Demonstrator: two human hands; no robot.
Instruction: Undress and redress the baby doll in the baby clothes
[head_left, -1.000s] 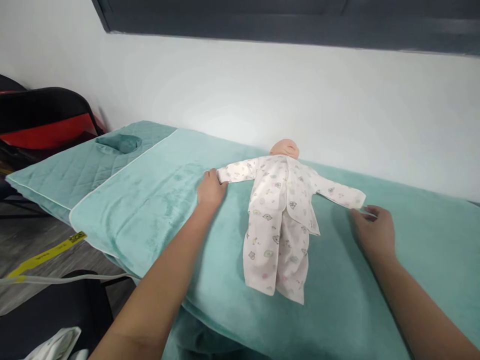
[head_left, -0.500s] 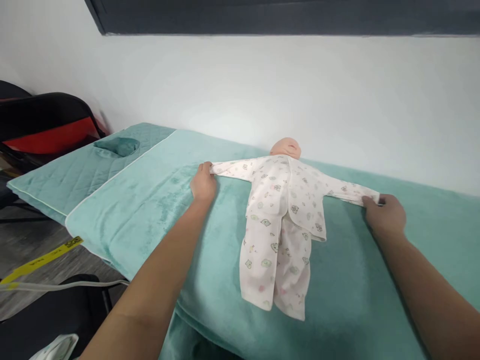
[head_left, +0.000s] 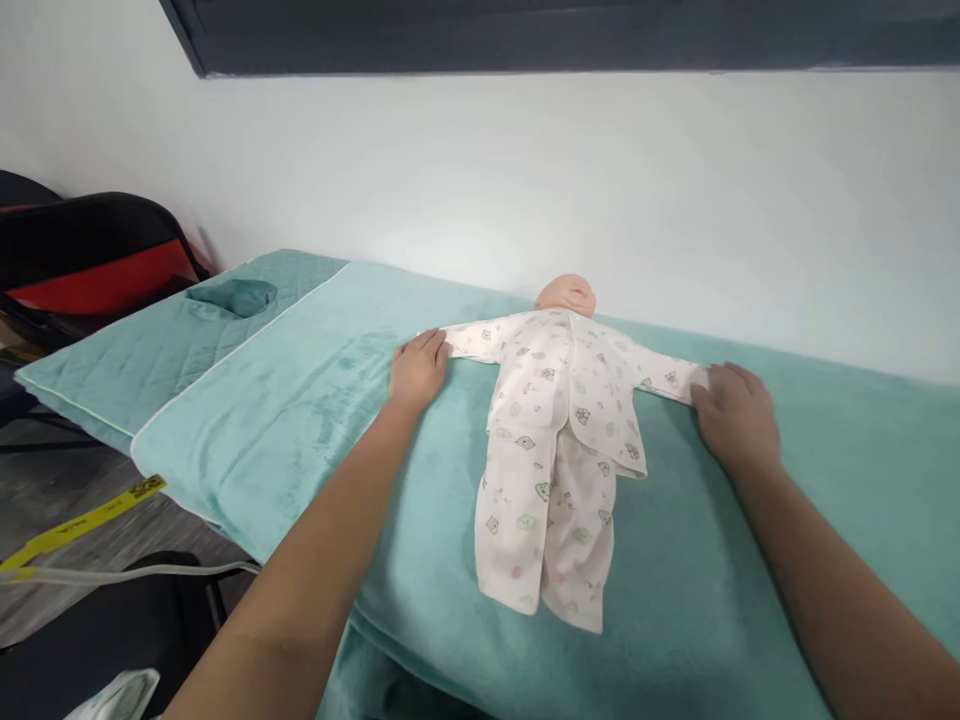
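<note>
A baby doll (head_left: 567,294) lies on its back on a teal plush blanket (head_left: 315,420), dressed in a white printed romper (head_left: 551,430) with both sleeves stretched out sideways. My left hand (head_left: 417,368) lies flat, fingers extended, on the end of the doll's left-side sleeve. My right hand (head_left: 736,416) rests palm down with fingers spread on the end of the other sleeve. Neither hand grips anything. The romper's legs hang toward the bed's near edge.
A quilted teal pad with a face hole (head_left: 232,296) extends to the left. Beyond it stands a black and red chair (head_left: 90,260). A white wall (head_left: 525,180) runs behind the bed. A yellow tape strip (head_left: 82,522) and dark objects lie on the floor at left.
Both hands pulled the sleeves outward, pinching the cuffs half a second ago. Now they have let go and lie flat on the sleeve ends, slightly nearer the doll.
</note>
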